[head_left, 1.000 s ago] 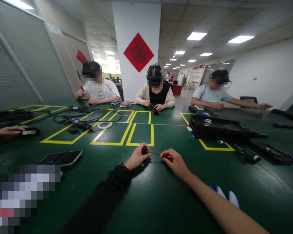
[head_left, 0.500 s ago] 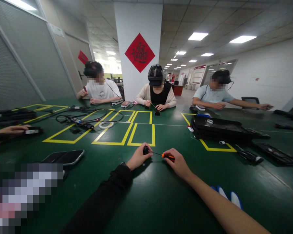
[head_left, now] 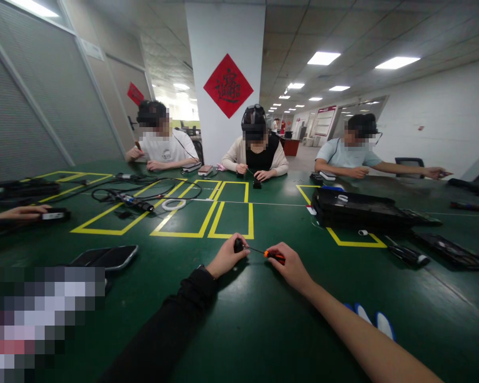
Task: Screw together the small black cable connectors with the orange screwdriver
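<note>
My left hand [head_left: 226, 255] is closed on a small black part [head_left: 238, 245] just above the green table [head_left: 239, 319]. Its exact kind cannot be made out. In my right hand [head_left: 293, 266] is a screwdriver [head_left: 274, 257] with an orange and black handle, gripped between thumb and fingers. The thin shaft points left, and its tip reaches the black part, or very close to it; contact is too small to tell. Much of the black part is hidden by my left fingers.
Yellow tape frames [head_left: 231, 236] mark the table beyond my hands. Right stand a black open case [head_left: 355, 210] and a black device [head_left: 451, 250]; a blue-and-white object [head_left: 384, 325] lies by my right forearm. A phone [head_left: 106, 257] and cables [head_left: 133, 202] lie left. Several people sit around.
My hands, the black part and the screwdriver hold almost the same place. Across the table at right, a person's outstretched hand has shifted slightly.
</note>
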A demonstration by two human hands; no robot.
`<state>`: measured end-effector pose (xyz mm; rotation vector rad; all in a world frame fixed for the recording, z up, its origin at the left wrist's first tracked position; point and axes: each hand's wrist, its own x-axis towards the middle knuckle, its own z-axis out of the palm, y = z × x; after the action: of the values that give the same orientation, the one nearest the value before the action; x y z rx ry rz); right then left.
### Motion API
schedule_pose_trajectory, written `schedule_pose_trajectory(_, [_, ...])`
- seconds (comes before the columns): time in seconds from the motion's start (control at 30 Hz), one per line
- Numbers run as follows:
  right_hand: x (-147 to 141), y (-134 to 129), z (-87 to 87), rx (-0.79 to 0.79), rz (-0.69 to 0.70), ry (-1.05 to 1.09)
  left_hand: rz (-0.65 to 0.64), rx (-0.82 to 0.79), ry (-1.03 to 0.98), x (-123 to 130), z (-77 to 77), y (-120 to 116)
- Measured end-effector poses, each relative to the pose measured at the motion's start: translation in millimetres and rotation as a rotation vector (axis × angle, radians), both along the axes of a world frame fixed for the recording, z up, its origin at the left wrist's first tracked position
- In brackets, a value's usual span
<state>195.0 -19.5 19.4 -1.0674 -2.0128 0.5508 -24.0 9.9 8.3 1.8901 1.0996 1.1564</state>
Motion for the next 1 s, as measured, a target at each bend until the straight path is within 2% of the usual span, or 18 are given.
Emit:
schedule_pose_trajectory(0.3, [-0.8,-0.2,-0.7,0.012,-0.006,-0.010,-0.004,-0.008,-0.023,1.5,1.5,-1.2])
schedule_pose_trajectory(0.63, [-1.1,-0.3,-3.7,0.012,-0.131,-0.080,0.003,-0.009,-0.043,1.7,1.8,-0.4])
schedule_pose_trajectory(0.8, [0.2,-1.8,-3.8,0.018,-0.199,-0.215,-0.035,-0.026,-0.087,1.2,-0.1,0.1])
schedule_pose_trajectory(1.0, [-9.6,-13.8,8.1,0.184,-0.193,-0.339,-0.067,-0.054,-0.172,4.9,2.2,-4.6])
